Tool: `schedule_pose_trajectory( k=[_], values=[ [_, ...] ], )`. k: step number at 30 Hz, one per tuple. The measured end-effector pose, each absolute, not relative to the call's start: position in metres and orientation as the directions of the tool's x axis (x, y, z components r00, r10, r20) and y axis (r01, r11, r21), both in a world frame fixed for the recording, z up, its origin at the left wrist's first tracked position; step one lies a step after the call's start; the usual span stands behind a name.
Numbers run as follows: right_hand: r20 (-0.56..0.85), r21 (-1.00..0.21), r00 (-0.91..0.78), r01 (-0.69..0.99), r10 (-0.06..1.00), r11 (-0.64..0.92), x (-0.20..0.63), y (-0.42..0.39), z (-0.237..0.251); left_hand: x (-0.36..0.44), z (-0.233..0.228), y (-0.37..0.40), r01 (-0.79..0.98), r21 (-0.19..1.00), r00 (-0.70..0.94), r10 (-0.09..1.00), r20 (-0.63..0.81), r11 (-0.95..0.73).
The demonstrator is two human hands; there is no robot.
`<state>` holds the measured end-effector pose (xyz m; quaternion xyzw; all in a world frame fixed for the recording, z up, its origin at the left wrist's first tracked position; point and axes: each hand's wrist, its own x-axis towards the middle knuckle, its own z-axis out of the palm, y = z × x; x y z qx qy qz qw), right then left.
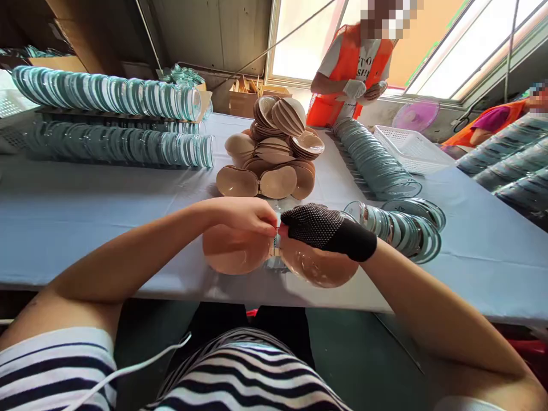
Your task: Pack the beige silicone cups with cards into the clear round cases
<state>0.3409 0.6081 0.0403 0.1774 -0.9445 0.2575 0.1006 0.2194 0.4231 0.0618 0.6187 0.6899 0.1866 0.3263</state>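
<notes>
A beige stick-on bra [235, 251] with two glossy cups hangs just over the front of the table, its clasp between the cups. My bare left hand [252, 216] pinches the inner top edge of the left cup beside the clasp. My right hand [314, 225], in a dark glove with pale dots, is closed at the inner edge of the other cup; its fingertips almost meet those of my left hand. Just beyond my hands rises a pile of beige bra cups [274, 151], some nested in stacks.
Long rows of clear round plastic shells [120, 142] lie at the left. Another row of shells [377, 157] runs along the right, with a shorter stack [396, 228] nearer. A white basket [411, 148] stands behind. Across the table a person in an orange vest [351, 68] works.
</notes>
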Motion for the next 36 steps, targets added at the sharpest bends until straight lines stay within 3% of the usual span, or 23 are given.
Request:
schedule_pose_trajectory(
  k=[2,4,10,13,17,19,22,24,26,31,33,36],
  values=[
    [0.277,-0.526,-0.888,-0.460,-0.367,0.716,0.345,0.609,0.040,0.215,0.057,0.422,0.643,0.742,-0.037,0.975,-0.220,0.192],
    [0.306,-0.550,-0.883,-0.469,-0.356,0.691,0.346,0.605,0.038,0.212,0.053,0.420,0.598,0.778,-0.049,0.978,-0.204,0.192],
    [0.378,-0.553,-0.925,-0.254,-0.033,0.794,0.343,0.590,0.017,0.219,0.041,0.423,0.514,0.825,-0.255,0.960,-0.114,0.235],
    [0.423,-0.621,-0.902,-0.215,0.091,0.754,0.342,0.589,0.006,0.228,0.033,0.428,0.458,0.848,-0.337,0.935,-0.113,0.267],
    [0.432,-0.754,-0.876,-0.219,0.215,0.619,0.344,0.590,-0.007,0.232,0.032,0.430,0.496,0.821,-0.330,0.936,-0.123,0.283],
    [0.388,-0.791,-0.907,-0.235,0.166,0.564,0.347,0.592,-0.009,0.229,0.037,0.426,0.548,0.799,-0.281,0.954,-0.103,0.248],
    [0.299,-0.782,-0.950,-0.300,-0.094,0.547,0.352,0.597,-0.004,0.225,0.047,0.420,0.633,0.752,-0.163,0.981,-0.100,0.182],
    [0.273,-0.782,-0.943,-0.334,-0.192,0.527,0.355,0.599,0.000,0.225,0.053,0.418,0.671,0.724,-0.112,0.987,-0.113,0.159],
    [0.256,-0.809,-0.954,-0.301,-0.158,0.504,0.356,0.598,0.002,0.227,0.056,0.417,0.691,0.708,-0.117,0.989,-0.090,0.147],
    [0.264,-0.868,-0.960,-0.195,0.092,0.456,0.355,0.587,0.002,0.244,0.040,0.425,0.739,0.646,-0.313,0.947,0.074,0.194],
    [0.299,-0.855,-0.940,-0.187,0.165,0.484,0.352,0.587,0.003,0.250,0.027,0.430,0.656,0.721,-0.335,0.942,0.013,0.223],
    [0.392,-0.775,-0.897,-0.202,0.204,0.599,0.346,0.596,0.008,0.251,0.016,0.433,0.386,0.894,-0.179,0.969,-0.167,0.226]
  ],
)
